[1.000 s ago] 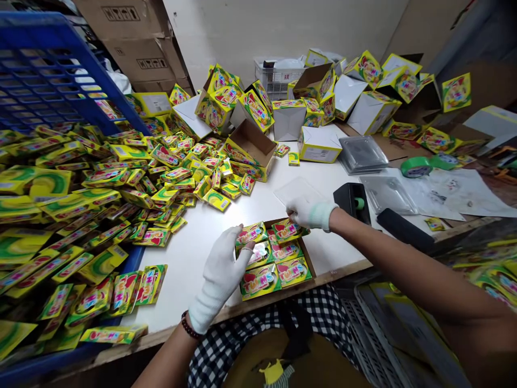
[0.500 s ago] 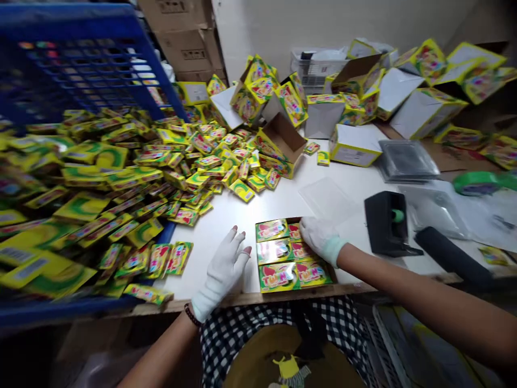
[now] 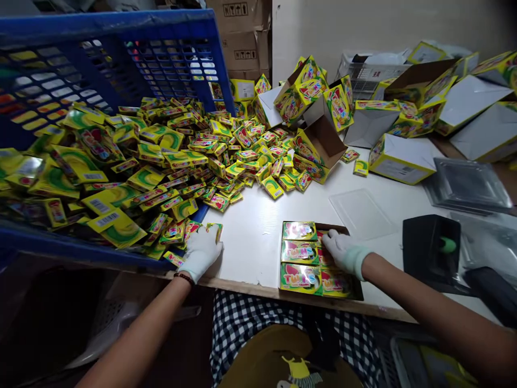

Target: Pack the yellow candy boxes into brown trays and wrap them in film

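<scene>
In the head view, my gloved left hand [image 3: 202,249] reaches over the small yellow-green boxes [image 3: 173,231] at the front corner of the heap, fingers apart and touching the nearest ones. My gloved right hand [image 3: 341,250] is closed, its curled fingertips down among the small boxes in the right column of a shallow open carton [image 3: 355,288]. Boxes printed "TWINS" [image 3: 301,277] lie face up in two columns inside that carton. Part of the right column is hidden under my right hand.
A blue plastic crate [image 3: 177,32] lies tipped at left, the heap spilling from it onto the white table [image 3: 250,237]. Printed cartons [image 3: 319,148] stand at the back. A clear plastic lid [image 3: 363,213], black tape dispenser [image 3: 430,250] and clear trays [image 3: 468,186] lie at right.
My left hand has moved left from the bare table onto the small boxes beside the crate. My right hand stays at the carton. The view has turned left.
</scene>
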The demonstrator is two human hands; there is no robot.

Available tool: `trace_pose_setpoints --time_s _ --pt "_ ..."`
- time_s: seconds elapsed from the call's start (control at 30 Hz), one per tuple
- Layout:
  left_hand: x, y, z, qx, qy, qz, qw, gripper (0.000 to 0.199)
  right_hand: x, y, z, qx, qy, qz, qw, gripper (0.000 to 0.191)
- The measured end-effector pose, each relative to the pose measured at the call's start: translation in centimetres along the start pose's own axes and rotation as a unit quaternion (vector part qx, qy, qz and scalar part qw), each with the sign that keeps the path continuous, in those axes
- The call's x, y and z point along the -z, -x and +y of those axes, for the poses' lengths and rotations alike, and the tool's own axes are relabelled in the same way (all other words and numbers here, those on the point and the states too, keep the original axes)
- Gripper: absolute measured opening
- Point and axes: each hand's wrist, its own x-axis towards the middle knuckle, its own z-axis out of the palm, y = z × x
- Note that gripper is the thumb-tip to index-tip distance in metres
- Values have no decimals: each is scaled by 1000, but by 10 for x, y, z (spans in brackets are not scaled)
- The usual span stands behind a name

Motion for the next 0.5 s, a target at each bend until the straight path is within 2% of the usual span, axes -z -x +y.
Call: trace_pose_setpoints --time_s 0.07,0.13,0.2,0.23,0.3,0.33,0.37,0.43,0.47,0.5 --pt "-2 -1 5 -2 42 -2 999 57 -6 5 9 14 -30 11 999 43" --pt "1 3 12 -10 78 0 997 63 -9 12 19 41 -97 46 993 38" --pt "11 15 26 -51 142 39 988 68 -5 19 25 70 -190 124 971 34" --pt "18 24 37 -93 187 73 975 71 1 23 25 81 -239 176 952 33" --pt "35 46 65 -217 284 144 923 76 20 32 18 96 -334 263 900 37" --pt "44 58 82 -292 314 160 889 76 31 37 11 103 -374 282 877 42" --pt "53 68 98 -367 333 157 854 74 41 42 5 117 -406 284 861 45" --pt "66 85 124 -491 324 147 795 80 58 54 -4 160 -435 245 851 41" --pt "71 91 131 -526 310 141 779 83 63 59 -4 176 -439 221 853 37" --pt "75 95 131 -540 288 134 780 84 65 64 0 181 -436 199 859 33"
